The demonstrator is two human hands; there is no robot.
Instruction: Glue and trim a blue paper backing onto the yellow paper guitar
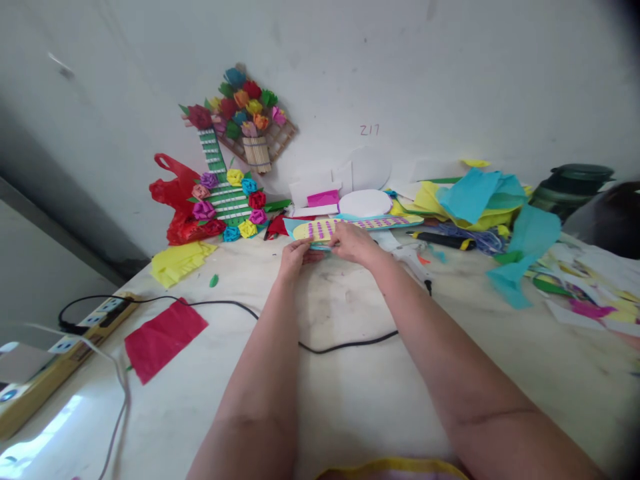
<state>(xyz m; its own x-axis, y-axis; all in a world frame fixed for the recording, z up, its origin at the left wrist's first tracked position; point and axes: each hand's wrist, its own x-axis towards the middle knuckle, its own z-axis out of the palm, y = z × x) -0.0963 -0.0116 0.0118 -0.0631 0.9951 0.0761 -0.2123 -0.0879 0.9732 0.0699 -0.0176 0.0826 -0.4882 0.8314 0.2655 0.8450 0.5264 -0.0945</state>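
Observation:
A guitar-shaped paper craft (pixel 320 230), yellow with purple marks and a light blue edge, lies across the far part of the table with its long neck pointing right. At its near left edge, my left hand (pixel 299 257) is closed on the rim, thumb on top. My right hand (pixel 355 241) grips the near edge a little further right, fingers bent and partly hidden. Between the hands, a strip of light blue paper shows along the edge. Just behind stand a white oval piece (pixel 365 203) and a magenta paper piece (pixel 323 199).
A green guitar craft with paper flowers (pixel 227 200) leans at the wall beside a red bag (pixel 177 193). Red crepe paper (pixel 165 339), a power strip (pixel 65 350) and a black cable (pixel 345 347) lie nearer. To the right are a glue gun (pixel 413 260), a cutter (pixel 443 240) and blue paper (pixel 475 193).

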